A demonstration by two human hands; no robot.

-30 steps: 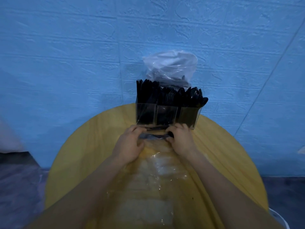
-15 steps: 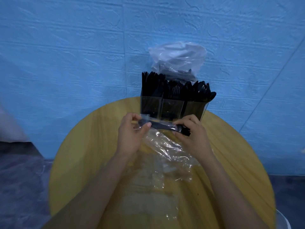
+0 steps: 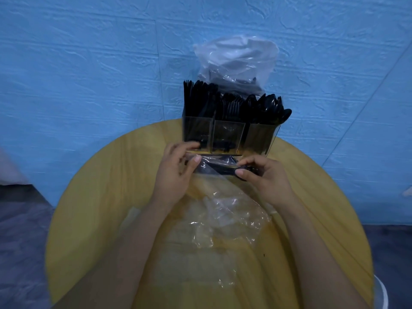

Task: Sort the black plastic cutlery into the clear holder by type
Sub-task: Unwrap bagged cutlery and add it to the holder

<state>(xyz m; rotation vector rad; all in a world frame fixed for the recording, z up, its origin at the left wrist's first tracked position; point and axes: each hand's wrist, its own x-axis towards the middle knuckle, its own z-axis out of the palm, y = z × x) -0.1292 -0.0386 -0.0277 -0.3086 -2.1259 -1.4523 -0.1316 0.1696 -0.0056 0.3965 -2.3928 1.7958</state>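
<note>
A clear three-compartment holder (image 3: 227, 136) stands at the far edge of the round yellow table (image 3: 107, 197), packed with black knives on the left, forks in the middle and spoons on the right. Just in front of it, my left hand (image 3: 176, 172) and my right hand (image 3: 265, 177) pinch the two ends of a small bundle of black cutlery (image 3: 220, 169) wrapped in a clear plastic bag (image 3: 225, 217). The bundle lies crosswise between my hands, and the bag trails back over the table towards me. Which type of cutlery it is I cannot tell.
Behind the holder a second, crumpled clear plastic bag (image 3: 238, 61) with dark cutlery inside leans against the blue wall (image 3: 89, 63). A white rim (image 3: 382, 293) shows past the table's right front edge. Dark floor lies on both sides.
Both hands have lifted the wrapped bundle off the table in front of the holder and drawn slightly apart, stretching the plastic around it.
</note>
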